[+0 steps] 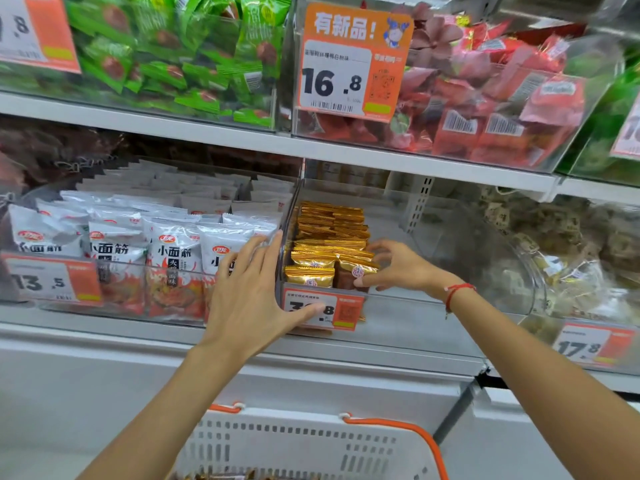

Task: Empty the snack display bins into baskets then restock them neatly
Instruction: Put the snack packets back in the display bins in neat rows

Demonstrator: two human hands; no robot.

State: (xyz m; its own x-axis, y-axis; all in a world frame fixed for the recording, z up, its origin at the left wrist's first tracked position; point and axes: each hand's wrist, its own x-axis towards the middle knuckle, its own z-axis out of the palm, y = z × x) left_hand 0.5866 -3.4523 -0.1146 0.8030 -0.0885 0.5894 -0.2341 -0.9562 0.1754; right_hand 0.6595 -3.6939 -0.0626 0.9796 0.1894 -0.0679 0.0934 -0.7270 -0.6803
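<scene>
I see the clear display bin (391, 296) between my hands, partly filled: gold snack packets (329, 237) stand upright in tidy rows at its left side, just beside my right hand (398, 268). Below my wrists sits the white basket (304, 441) with orange handles.

The gold snack packets (329, 252) are wrapped in glossy, metallic-looking foil. They are kept in a clear plastic bin (398, 308) with a smooth, reflective wall. The white packets (173, 251) beside it are finished in shiny printed film. The price label (323, 310) appears to be matt paper. The basket (301, 445) is moulded from white perforated plastic, with orange plastic handles. The shelf edge (346, 152) looks like smooth painted metal.
</scene>
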